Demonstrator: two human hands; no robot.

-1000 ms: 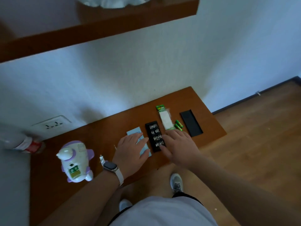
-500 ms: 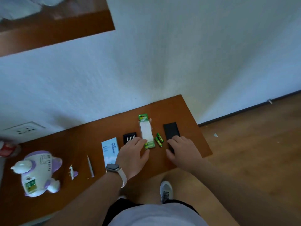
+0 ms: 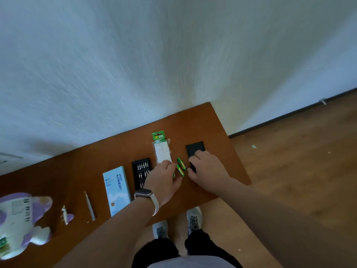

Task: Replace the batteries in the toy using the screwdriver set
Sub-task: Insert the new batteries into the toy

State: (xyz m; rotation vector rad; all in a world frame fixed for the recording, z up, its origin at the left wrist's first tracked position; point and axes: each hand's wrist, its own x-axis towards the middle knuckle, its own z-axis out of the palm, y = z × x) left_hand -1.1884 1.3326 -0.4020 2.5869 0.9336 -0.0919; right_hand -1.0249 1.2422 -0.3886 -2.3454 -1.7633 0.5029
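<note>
Compared with a second back, both hands are further right along the row of things on the bench (image 3: 87, 165); the left hand (image 3: 164, 178) is off the blue-and-white box (image 3: 116, 188) and lies flat, fingers out, over the near end of the battery pack (image 3: 162, 149), its thumb just beside the two loose green batteries (image 3: 180, 167). The right hand (image 3: 207, 169) is off the bit tray (image 3: 140, 169) and rests on the near end of the black lid (image 3: 195, 147), fingers bent over it; whether it actually grips the lid I cannot tell. The hands stay apart, the batteries between them.

I read this as a turn from the bits to the fresh cells, or a gathering-up of the set; the toy (image 3: 17, 225) lies at the far left of the bench, well away from both hands. A small purple-and-white piece (image 3: 66, 215) lies near it, perhaps its battery door; the slim driver handle (image 3: 89, 206) lies between that piece and the box.

As for what holds what: the bit tray stands uncovered with rows of silvery bits in its slots, its near end hidden by the left wrist; the battery pack shows only white card under clear plastic, so it looks emptied, with its cells out beside it; the box is shut and gives nothing away; the lid lies flat with nothing on its visible part.
</note>
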